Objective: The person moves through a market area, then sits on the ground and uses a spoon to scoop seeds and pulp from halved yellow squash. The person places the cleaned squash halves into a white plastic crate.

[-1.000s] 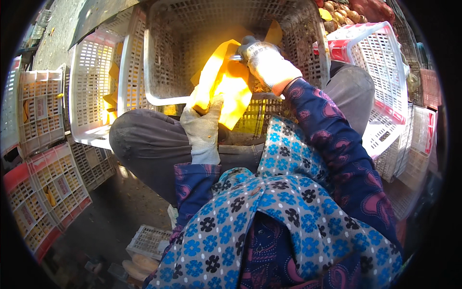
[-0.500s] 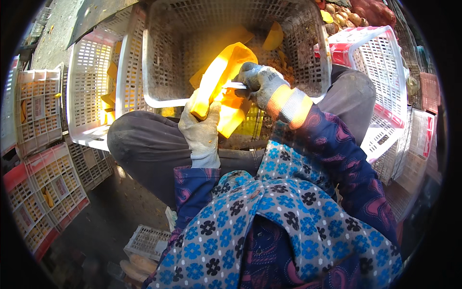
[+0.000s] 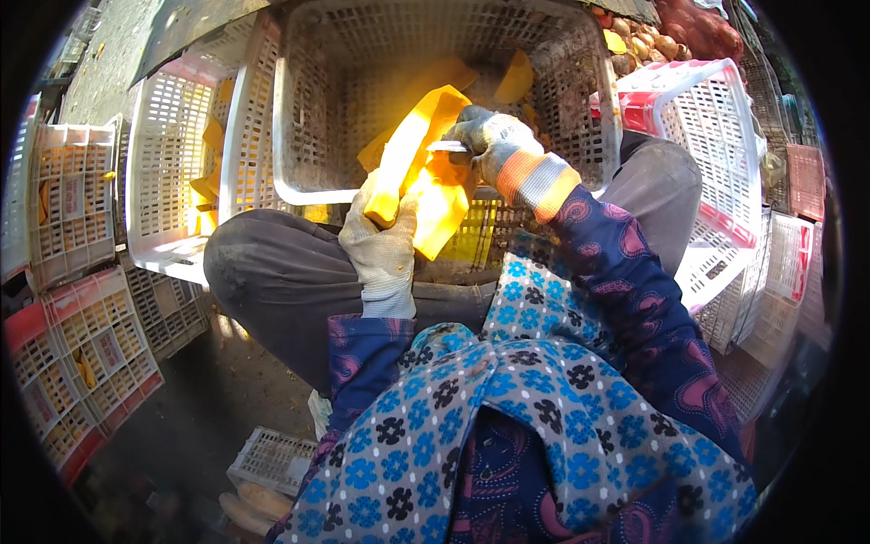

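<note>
Both hands were gloved, near each other and both occupied. The left hand (image 3: 379, 238) was clamped on the lower end of an orange chunk (image 3: 422, 172), thumb on the near side. The right hand (image 3: 497, 145) was wrapped around a metal tool (image 3: 446, 146), its shiny end against or just beside the chunk; contact hard to tell in the glare. Exact tool type unclear, mostly hidden by the fingers.

The chunk was tilted, upper end pointing away from the person, over the near rim of a big slatted basket (image 3: 313, 196). Basket sat in front of the person's bent legs. More orange pieces (image 3: 516, 77) lay inside it, toward the far side.

Markings: right glove had an orange-and-grey banded cuff (image 3: 535, 181) and dark marks on the back, too blurred to tell. Crate at far left carried a pale label panel (image 3: 72, 197) in its slatted side; the red-and-white crate (image 3: 74, 363) below had similar panels, print too small to make out. Red panel (image 3: 797, 270) on a stacked crate at far right, also illegible.

Around: white crate (image 3: 163, 136) left of the basket with orange pieces in it, white crate with red bands (image 3: 711, 127) tipped at the right, round tan vegetables (image 3: 648, 43) beside a red sack (image 3: 702, 29) top right. Person wore a flower-print apron (image 3: 507, 381).
</note>
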Action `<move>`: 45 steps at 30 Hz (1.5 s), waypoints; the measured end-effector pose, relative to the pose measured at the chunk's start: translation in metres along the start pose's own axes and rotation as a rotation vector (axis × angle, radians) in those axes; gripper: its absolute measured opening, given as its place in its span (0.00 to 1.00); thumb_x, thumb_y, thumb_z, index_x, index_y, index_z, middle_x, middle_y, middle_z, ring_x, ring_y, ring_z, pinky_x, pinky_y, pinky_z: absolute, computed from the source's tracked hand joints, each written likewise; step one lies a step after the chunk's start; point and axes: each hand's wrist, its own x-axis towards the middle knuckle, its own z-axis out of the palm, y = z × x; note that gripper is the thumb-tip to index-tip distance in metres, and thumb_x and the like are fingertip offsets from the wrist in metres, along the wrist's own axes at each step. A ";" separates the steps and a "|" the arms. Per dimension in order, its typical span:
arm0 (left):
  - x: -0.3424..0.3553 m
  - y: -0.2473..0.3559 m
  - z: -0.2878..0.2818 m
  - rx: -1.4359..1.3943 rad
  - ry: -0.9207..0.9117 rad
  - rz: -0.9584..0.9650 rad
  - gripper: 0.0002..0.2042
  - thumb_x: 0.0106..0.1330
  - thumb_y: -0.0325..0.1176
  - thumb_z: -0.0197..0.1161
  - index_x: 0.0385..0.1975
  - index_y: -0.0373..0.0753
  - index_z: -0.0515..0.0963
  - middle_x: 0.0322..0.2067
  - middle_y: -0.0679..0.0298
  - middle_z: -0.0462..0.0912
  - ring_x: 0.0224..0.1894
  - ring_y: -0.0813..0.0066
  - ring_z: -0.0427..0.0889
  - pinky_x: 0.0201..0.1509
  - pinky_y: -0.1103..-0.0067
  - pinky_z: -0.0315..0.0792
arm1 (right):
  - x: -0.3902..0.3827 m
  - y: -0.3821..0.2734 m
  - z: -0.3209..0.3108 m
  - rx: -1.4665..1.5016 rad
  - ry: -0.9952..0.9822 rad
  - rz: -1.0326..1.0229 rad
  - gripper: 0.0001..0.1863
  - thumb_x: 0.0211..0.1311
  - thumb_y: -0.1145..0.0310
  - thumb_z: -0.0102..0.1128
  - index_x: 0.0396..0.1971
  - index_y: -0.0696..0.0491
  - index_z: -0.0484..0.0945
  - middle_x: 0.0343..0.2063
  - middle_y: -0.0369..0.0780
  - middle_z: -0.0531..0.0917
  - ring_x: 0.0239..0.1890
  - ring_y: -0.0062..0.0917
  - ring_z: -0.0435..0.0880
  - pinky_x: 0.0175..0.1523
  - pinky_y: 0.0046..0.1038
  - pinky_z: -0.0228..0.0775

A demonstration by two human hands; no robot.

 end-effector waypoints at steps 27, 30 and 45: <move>-0.013 0.013 0.006 -0.044 -0.084 -0.230 0.18 0.55 0.23 0.68 0.46 0.29 0.75 0.37 0.61 0.82 0.35 0.79 0.79 0.38 0.83 0.74 | -0.008 0.026 0.014 0.719 0.016 0.040 0.16 0.51 0.68 0.71 0.40 0.59 0.81 0.30 0.37 0.84 0.28 0.18 0.79 0.33 0.21 0.71; -0.011 0.027 -0.003 -0.197 -0.215 -0.230 0.20 0.55 0.24 0.68 0.48 0.30 0.74 0.38 0.61 0.81 0.35 0.78 0.80 0.38 0.83 0.75 | -0.009 0.030 0.013 0.708 -0.016 0.032 0.15 0.51 0.71 0.71 0.39 0.59 0.82 0.31 0.38 0.84 0.29 0.18 0.80 0.35 0.21 0.73; 0.075 0.031 -0.019 -0.171 -0.267 -0.303 0.11 0.58 0.27 0.60 0.39 0.29 0.78 0.37 0.55 0.81 0.38 0.70 0.81 0.42 0.77 0.77 | -0.025 0.017 -0.016 0.657 -0.125 -0.387 0.15 0.54 0.69 0.69 0.43 0.54 0.82 0.36 0.37 0.86 0.36 0.19 0.80 0.43 0.22 0.71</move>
